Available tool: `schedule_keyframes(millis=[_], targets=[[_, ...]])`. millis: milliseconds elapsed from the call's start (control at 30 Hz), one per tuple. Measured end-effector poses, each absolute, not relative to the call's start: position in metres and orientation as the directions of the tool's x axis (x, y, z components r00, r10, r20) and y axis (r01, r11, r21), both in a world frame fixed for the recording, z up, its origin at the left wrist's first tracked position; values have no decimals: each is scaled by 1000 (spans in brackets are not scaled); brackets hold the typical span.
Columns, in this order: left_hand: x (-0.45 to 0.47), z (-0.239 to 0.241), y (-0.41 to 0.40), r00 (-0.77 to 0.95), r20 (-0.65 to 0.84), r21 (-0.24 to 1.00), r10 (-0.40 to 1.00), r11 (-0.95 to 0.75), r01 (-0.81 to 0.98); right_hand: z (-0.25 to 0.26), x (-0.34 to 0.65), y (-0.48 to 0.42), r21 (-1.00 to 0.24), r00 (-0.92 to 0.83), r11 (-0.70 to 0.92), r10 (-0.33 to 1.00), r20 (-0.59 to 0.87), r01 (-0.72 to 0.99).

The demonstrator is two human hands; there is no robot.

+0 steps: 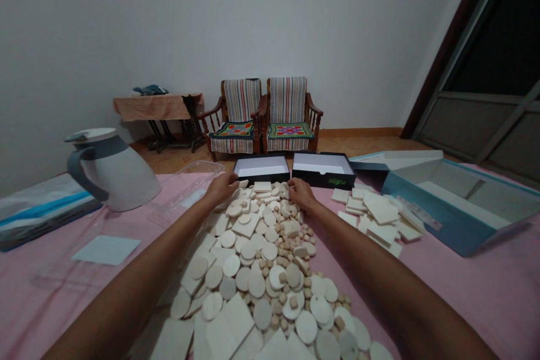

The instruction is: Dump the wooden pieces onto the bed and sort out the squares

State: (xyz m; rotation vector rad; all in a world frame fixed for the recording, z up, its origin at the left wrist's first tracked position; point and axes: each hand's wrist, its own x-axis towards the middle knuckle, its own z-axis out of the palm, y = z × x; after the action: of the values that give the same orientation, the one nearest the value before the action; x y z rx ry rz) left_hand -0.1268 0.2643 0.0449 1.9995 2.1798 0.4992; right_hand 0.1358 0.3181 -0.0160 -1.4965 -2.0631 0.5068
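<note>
Household items, round about.
Grey-and-white jug point(120, 174): left of left hand point(221, 188). Two wooden armchairs point(234, 138), striped covers point(287, 100): well beyond left hand and right hand point(301, 194). Side table point(156, 108), blue bundle point(151, 90) on top: farther left.

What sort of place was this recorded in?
Probably a room in a home: two wooden armchairs with striped covers stand against a plain wall, and a pitcher sits on the pink cloth.
</note>
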Motion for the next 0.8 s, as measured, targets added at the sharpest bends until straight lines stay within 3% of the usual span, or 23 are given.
schedule_keyframes(millis=[467,800], targets=[[-102,44,271,1,-134,313,991,41,949,-7,117,307,-567,-295,289,952,83,772],[-97,44,277,76,-195,395,978,7,919,2,107,307,-592,-385,308,923,-4,745]])
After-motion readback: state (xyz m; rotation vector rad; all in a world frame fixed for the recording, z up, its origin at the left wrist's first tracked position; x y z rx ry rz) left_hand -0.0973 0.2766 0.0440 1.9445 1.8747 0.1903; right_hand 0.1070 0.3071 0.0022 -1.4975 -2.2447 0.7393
